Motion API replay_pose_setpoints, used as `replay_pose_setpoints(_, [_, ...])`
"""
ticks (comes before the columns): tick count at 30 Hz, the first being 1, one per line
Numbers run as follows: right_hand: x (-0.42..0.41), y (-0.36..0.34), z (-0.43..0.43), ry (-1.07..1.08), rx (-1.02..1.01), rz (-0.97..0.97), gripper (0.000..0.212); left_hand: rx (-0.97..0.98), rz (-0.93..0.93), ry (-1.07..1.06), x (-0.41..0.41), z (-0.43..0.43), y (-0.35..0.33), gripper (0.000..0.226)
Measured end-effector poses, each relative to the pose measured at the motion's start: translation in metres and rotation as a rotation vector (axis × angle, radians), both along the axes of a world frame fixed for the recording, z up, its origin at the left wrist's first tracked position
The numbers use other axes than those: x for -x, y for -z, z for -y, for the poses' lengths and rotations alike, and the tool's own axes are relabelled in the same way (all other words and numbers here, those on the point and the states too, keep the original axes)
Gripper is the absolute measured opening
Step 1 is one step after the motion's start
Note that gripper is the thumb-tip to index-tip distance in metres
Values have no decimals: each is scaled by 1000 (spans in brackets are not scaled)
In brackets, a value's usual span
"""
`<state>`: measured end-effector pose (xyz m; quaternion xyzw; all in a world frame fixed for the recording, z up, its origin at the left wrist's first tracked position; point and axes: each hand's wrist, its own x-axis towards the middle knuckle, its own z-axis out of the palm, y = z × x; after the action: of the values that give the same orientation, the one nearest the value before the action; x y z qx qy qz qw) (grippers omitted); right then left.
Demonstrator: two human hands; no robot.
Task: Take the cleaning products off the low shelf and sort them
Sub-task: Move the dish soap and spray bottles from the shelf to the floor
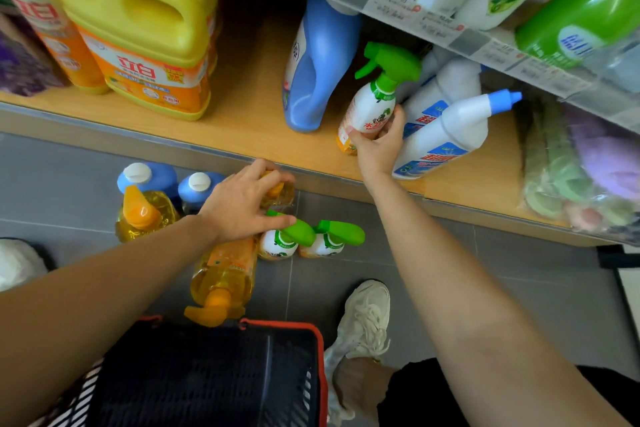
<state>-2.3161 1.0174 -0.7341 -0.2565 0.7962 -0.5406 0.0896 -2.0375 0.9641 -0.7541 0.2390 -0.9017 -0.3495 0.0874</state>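
My right hand grips a white spray bottle with a green trigger on the low wooden shelf. My left hand holds the top of an orange-capped yellow detergent bottle standing on the grey floor. Beside it on the floor stand two more green-trigger spray bottles, two yellow detergent bottles and two blue bottles with white caps. A white bottle with a blue angled spout and a tall blue bottle remain on the shelf.
Large yellow jugs fill the shelf's left side; bagged cloths lie at its right. An upper shelf with price tags overhangs. A black basket with a red rim and my shoe are on the floor.
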Motion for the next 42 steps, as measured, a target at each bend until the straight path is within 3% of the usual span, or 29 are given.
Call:
replay_pose_setpoints(10, [-38, -80, -87, -376, -346, -197, 83, -101, 183, 51, 0, 3, -40, 86])
replay_pose_setpoints(12, [-50, -105, -99, -423, -391, -238, 80, -184, 76, -35, -3, 4, -60, 81])
replay_pose_setpoints(16, [-74, -143, -120, -432, -427, -281, 79, -598, -281, -215, -5, 0, -122, 77])
replay_pose_setpoints(22, [-124, -183, -133, -414, -399, -234, 78, -732, -485, -200, -11, -4, -208, 27])
replay_pose_setpoints(27, [-161, -197, -131, -418, -255, -54, 79, -751, -530, -187, -32, -5, -248, 19])
replay_pose_setpoints(36, [-187, -189, -113, -602, -194, 282, 90, -519, -434, -84, -74, 25, -260, 23])
replay_pose_setpoints(38, [-190, -185, -110, -620, -175, 338, 87, -280, -440, -158, -78, 30, -253, 25])
replay_pose_setpoints(42, [-196, -178, -103, -604, -148, 391, 83, 432, -488, -102, -87, 46, -248, 34])
